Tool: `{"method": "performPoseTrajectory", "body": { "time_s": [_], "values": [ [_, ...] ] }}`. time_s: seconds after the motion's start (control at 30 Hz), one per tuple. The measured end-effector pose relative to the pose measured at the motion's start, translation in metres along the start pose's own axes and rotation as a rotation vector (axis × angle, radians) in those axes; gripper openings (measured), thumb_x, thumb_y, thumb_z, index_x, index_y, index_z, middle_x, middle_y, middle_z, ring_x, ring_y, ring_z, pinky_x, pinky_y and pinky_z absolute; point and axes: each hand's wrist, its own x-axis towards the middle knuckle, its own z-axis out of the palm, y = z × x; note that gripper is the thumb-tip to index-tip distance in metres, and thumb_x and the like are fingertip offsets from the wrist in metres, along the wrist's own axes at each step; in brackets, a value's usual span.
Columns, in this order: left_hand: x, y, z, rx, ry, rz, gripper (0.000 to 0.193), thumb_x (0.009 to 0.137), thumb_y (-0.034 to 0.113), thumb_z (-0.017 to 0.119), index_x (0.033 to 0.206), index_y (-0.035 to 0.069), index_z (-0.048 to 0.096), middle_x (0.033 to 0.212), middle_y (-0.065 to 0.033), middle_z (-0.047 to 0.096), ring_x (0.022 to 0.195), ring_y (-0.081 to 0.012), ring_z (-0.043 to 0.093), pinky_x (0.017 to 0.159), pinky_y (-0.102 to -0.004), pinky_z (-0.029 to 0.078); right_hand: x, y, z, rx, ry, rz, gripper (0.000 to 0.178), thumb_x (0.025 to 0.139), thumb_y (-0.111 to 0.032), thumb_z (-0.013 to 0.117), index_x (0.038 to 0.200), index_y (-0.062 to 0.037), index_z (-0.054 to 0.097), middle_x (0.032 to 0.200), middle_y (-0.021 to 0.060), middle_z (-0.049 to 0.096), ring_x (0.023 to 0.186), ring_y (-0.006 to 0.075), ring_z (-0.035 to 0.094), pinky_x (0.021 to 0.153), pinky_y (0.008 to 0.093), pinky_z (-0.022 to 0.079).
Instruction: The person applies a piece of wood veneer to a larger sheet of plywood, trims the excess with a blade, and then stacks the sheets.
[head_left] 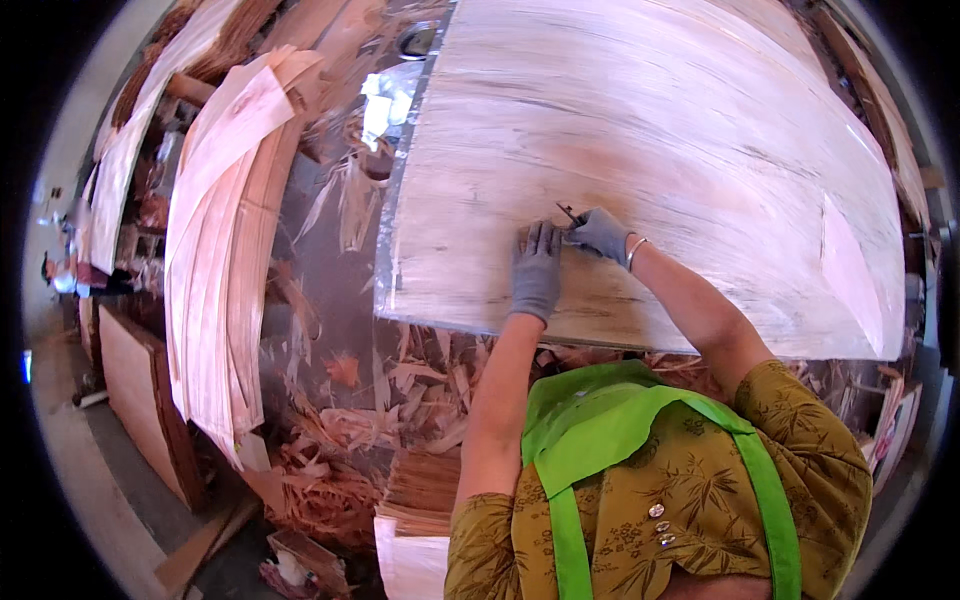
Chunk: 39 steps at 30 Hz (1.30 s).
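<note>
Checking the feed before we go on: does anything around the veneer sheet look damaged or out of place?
Yes. Torn veneer scraps litter the floor left of and under the big veneer sheet. On the sheet a paler patch stands out near its right edge. The gloved left hand lies flat while the right hand holds a small tool.

head view, single fisheye | worn high, tilted steeply down past the chest | close over the veneer sheet (650, 170) at arm's reach | rim bends toward scrap-strewn floor (400, 390) on the left
</note>
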Motion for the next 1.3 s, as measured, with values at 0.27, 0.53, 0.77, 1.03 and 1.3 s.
{"method": "performPoseTrajectory", "body": {
  "time_s": [0.27,0.53,0.77,1.03,1.3],
  "values": [
    [0.006,0.011,0.014,0.005,-0.080,-0.025,0.051,0.083,0.019,0.048,0.133,0.009,0.046,0.143,-0.0107,0.038,0.135,-0.0264,0.031,0.110,-0.0547,0.015,-0.022,0.036,0.049,0.299,0.226,0.098,0.021,0.077,-0.020,0.066,0.076,0.0009,0.066,0.060,0.0075,0.060,0.051,0.0147,0.054,0.048,0.0322,0.044],
    [-0.001,-0.042,-0.013,-0.346,0.116,-0.190,0.062,0.079,0.007,0.049,0.139,0.004,0.035,0.143,-0.0138,0.038,0.130,-0.0280,0.037,0.110,-0.0494,0.021,-0.021,-0.007,0.014,0.419,0.170,-0.120,0.021,0.091,-0.023,0.057,0.086,-0.0027,0.058,0.066,0.0011,0.052,0.052,0.0093,0.045,0.047,0.0265,0.038],
    [0.042,-0.033,-0.005,-0.086,0.005,-0.002,0.067,0.078,0.013,0.054,0.140,0.001,0.030,0.144,-0.0153,0.035,0.134,-0.0315,0.031,0.111,-0.0453,0.020,0.054,-0.047,-0.002,-0.285,0.266,-0.203,0.026,0.083,-0.024,0.062,0.092,0.0005,0.058,0.078,0.0149,0.063,0.065,0.0226,0.060,0.061,0.0366,0.048],
    [0.039,-0.025,0.019,-0.152,-0.025,0.000,0.068,0.077,0.015,0.054,0.140,0.002,0.031,0.145,-0.0143,0.034,0.136,-0.0297,0.028,0.113,-0.0441,0.016,-0.028,-0.020,-0.072,0.368,0.169,-0.139,0.023,0.088,-0.026,0.058,0.094,-0.0036,0.057,0.073,0.0088,0.060,0.065,0.0178,0.057,0.060,0.0321,0.047],
    [0.042,-0.026,0.016,-0.126,0.063,0.067,0.062,0.077,0.010,0.049,0.137,0.002,0.035,0.143,-0.0155,0.036,0.135,-0.0316,0.030,0.112,-0.0448,0.019,-0.252,-0.087,-0.079,1.152,-0.343,-1.565,0.016,0.095,-0.015,0.042,0.096,-0.0060,0.056,0.088,0.0109,0.061,0.072,0.0204,0.061,0.067,0.0327,0.054]
  ]
}}
